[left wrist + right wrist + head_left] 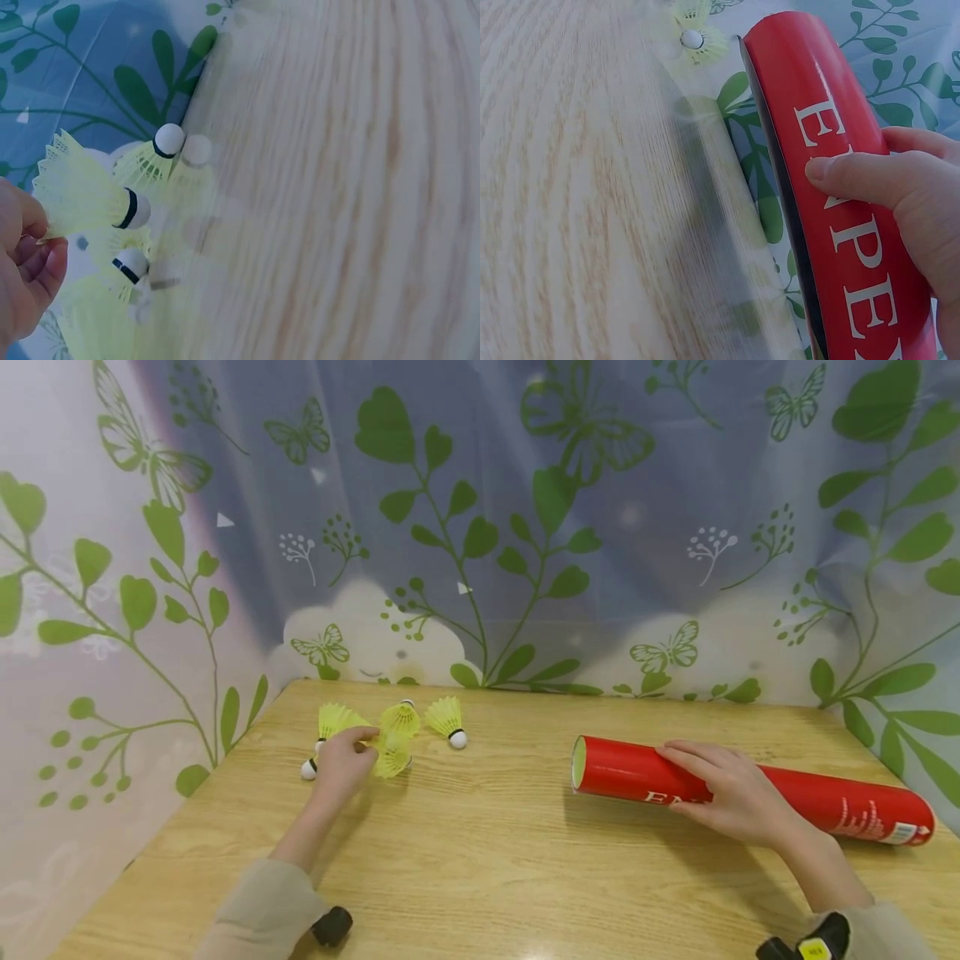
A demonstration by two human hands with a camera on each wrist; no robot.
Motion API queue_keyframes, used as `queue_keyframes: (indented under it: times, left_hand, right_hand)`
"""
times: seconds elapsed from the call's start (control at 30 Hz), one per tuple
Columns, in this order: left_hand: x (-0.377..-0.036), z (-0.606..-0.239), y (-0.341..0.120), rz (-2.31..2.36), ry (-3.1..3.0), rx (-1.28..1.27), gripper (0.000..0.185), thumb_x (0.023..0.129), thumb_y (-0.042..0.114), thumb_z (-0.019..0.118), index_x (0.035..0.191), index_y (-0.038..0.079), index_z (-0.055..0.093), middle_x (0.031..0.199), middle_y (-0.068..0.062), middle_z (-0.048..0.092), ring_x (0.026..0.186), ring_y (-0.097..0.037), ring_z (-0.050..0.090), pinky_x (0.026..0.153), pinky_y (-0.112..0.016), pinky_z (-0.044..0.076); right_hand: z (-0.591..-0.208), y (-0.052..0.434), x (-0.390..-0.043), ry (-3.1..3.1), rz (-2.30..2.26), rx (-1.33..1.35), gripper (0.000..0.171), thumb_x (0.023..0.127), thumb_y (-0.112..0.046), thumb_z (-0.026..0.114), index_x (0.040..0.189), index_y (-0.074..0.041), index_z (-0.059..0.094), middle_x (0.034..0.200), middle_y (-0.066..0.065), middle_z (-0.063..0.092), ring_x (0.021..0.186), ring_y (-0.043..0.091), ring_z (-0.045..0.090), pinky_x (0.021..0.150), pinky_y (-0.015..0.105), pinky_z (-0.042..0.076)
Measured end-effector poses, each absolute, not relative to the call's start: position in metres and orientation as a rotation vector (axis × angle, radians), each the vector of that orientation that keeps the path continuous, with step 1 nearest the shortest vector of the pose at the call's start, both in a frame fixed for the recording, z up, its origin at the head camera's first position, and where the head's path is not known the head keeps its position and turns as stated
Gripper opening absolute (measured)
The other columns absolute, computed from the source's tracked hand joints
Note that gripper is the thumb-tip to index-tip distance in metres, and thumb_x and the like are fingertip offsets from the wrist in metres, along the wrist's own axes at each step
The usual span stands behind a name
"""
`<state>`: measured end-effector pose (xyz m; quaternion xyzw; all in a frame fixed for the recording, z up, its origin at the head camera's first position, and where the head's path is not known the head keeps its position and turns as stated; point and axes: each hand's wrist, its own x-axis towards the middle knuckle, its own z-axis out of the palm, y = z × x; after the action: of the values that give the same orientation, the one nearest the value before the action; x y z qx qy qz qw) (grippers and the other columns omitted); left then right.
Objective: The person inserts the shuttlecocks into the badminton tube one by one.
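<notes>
My left hand (347, 766) pinches a yellow shuttlecock (392, 755) by the edge of its skirt. In the left wrist view that shuttlecock (84, 189) has its white, black-banded cork pointing right, away from the fingers. Around the hand lie several more yellow shuttlecocks, one (401, 718) just behind and one (447, 718) a little to the right; those on the left are partly hidden by the hand. My right hand (738, 793) grips a long red tube (821, 797) from above, thumb on the near side over its white lettering. The tube's open end (578, 764) faces left, toward the shuttlecocks.
Everything is over a light wooden table (480, 860). A curtain (480, 527) printed with green leaves and butterflies hangs right behind the table's back edge and along the left side.
</notes>
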<state>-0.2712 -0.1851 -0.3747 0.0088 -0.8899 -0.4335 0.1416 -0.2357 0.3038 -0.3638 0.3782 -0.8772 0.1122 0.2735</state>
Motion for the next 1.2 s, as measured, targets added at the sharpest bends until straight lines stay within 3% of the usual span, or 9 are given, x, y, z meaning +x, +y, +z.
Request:
queue_keyframes:
  times: [0.13, 0.23, 0.37, 0.57, 1.17, 1.2]
  left_hand:
    - [-0.272, -0.374, -0.179, -1.33, -2.528, -0.019, 0.038, 0.079, -0.004, 0.051, 0.115, -0.003, 0.063, 0.109, -0.019, 0.063, 0.085, -0.026, 0.057, 0.051, -0.022, 0.04]
    - [-0.272, -0.374, -0.173, -1.406, -2.515, -0.041, 0.037, 0.081, -0.001, 0.053, 0.117, -0.002, 0.062, 0.112, -0.019, 0.062, 0.095, -0.028, 0.057, 0.062, -0.025, 0.046]
    - [-0.274, -0.373, -0.164, -1.52, -2.491, -0.058, 0.034, 0.083, 0.001, 0.055, 0.117, -0.002, 0.062, 0.114, -0.019, 0.061, 0.101, -0.028, 0.056, 0.074, -0.03, 0.049]
    - [-0.277, -0.373, -0.148, -1.675, -2.411, -0.095, 0.033, 0.084, -0.003, 0.055, 0.116, -0.006, 0.061, 0.106, -0.021, 0.061, 0.082, -0.021, 0.059, 0.068, -0.031, 0.052]
    - [-0.279, -0.374, -0.094, -1.818, -2.394, -0.252, 0.024, 0.085, -0.002, 0.062, 0.108, -0.007, 0.065, 0.094, -0.017, 0.066, 0.06, -0.01, 0.056, 0.057, -0.025, 0.051]
    - [-0.28, -0.375, -0.092, -1.823, -2.398, -0.264, 0.024, 0.085, -0.002, 0.062, 0.108, -0.007, 0.065, 0.094, -0.017, 0.066, 0.06, -0.01, 0.056, 0.057, -0.026, 0.051]
  right_hand:
    - [-0.362, 0.305, -0.236, -2.357, 0.303, 1.023, 0.072, 0.063, -0.027, 0.085, 0.128, -0.012, 0.055, 0.12, 0.01, 0.058, 0.103, 0.03, 0.055, 0.08, 0.053, 0.041]
    - [-0.362, 0.305, -0.237, -2.366, 0.307, 1.022, 0.067, 0.072, -0.039, 0.079, 0.128, -0.012, 0.055, 0.12, 0.01, 0.058, 0.104, 0.03, 0.055, 0.081, 0.053, 0.041]
    - [-0.362, 0.305, -0.237, -2.378, 0.304, 1.017, 0.069, 0.069, -0.035, 0.081, 0.128, -0.013, 0.055, 0.12, 0.011, 0.058, 0.104, 0.029, 0.055, 0.082, 0.052, 0.041]
    - [-0.362, 0.305, -0.237, -2.391, 0.294, 1.004, 0.077, 0.059, -0.02, 0.085, 0.129, -0.013, 0.055, 0.12, 0.011, 0.058, 0.104, 0.03, 0.054, 0.082, 0.053, 0.041]
    - [-0.362, 0.305, -0.236, -2.372, 0.281, 1.008, 0.076, 0.058, -0.019, 0.086, 0.127, -0.012, 0.056, 0.12, 0.011, 0.058, 0.105, 0.03, 0.055, 0.081, 0.054, 0.041]
    - [-0.362, 0.305, -0.236, -2.37, 0.283, 1.012, 0.072, 0.063, -0.026, 0.085, 0.127, -0.012, 0.056, 0.12, 0.011, 0.058, 0.105, 0.03, 0.054, 0.081, 0.054, 0.041]
